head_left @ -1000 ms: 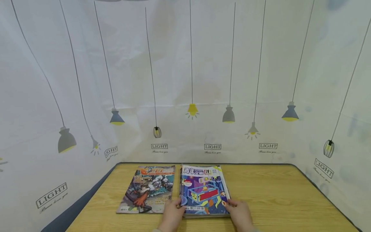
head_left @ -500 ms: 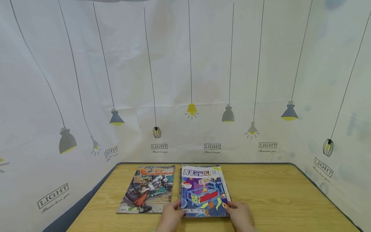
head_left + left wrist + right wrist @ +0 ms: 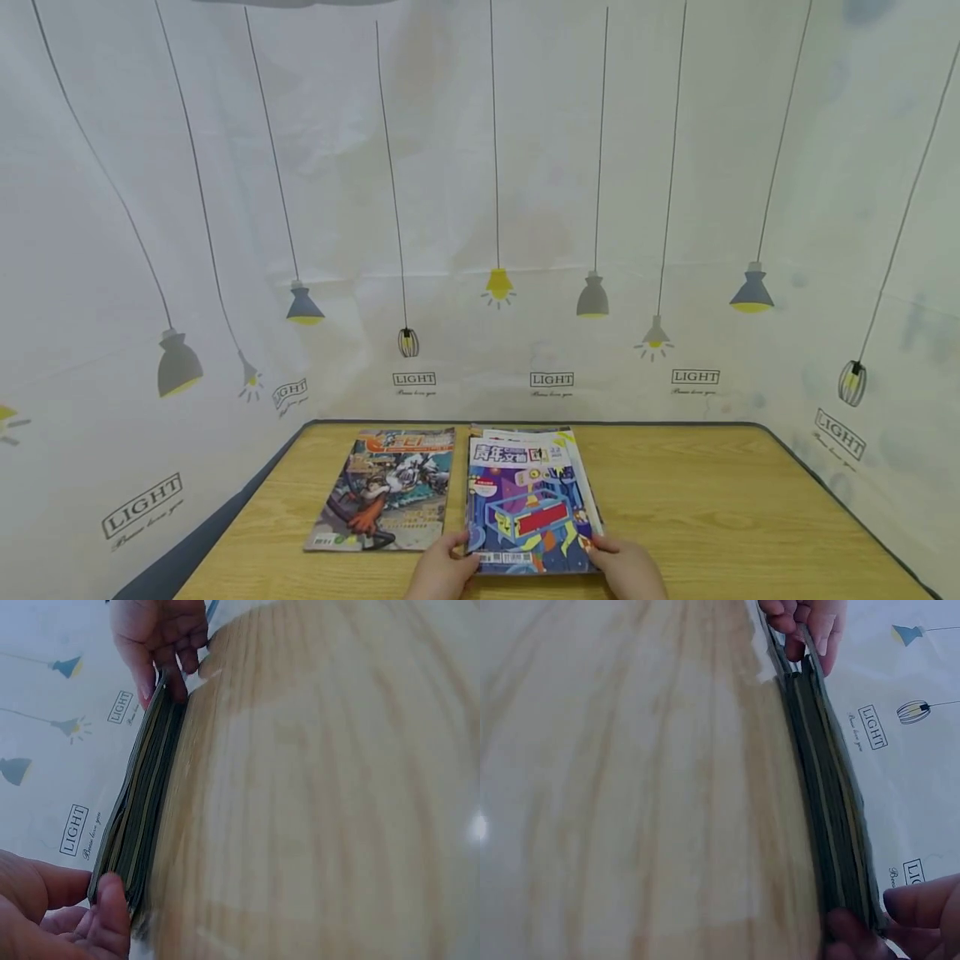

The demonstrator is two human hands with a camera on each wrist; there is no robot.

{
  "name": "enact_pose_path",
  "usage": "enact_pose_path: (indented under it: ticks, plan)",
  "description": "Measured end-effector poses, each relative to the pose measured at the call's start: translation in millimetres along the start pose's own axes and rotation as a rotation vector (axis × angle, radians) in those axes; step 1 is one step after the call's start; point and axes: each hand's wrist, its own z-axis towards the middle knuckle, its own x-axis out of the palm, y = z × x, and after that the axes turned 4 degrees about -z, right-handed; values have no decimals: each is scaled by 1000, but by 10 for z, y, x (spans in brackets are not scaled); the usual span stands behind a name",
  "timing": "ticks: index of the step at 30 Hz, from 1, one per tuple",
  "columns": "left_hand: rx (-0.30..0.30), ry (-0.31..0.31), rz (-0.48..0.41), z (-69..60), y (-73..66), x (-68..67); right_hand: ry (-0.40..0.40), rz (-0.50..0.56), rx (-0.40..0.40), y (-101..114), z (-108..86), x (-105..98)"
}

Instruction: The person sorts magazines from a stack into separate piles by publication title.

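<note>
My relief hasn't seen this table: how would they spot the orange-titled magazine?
On the brown wooden table, find the stack of paper magazines topped with a purple title. Left of it, across a narrow gap, lies the thin paper magazine, set apart by its orange title.

Soft dim light, bluish wrist views, white glare on the blurry tabletop (image 3: 315,787)
</note>
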Motion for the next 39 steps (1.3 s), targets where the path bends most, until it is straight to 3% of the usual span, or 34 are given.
enact_pose_path:
  ticks: [6,14,18,27,34,39]
  plan:
    - [-37,-20,-78,-22,-44,31,29,252,30,0,-8,-6]
    - [-9,12,-138,3,-103,51,94,475,15,15,8,-20]
    - [-3,49,-167,5,-124,64,89,499,7,30,-1,-23]
    - [106,109,-249,56,-144,164,-37,474,-110,-31,0,-70]
    - [216,101,-248,103,-242,366,-73,485,-124,-128,91,-248]
    - [220,115,-309,143,-363,578,-60,554,-64,-179,161,-454]
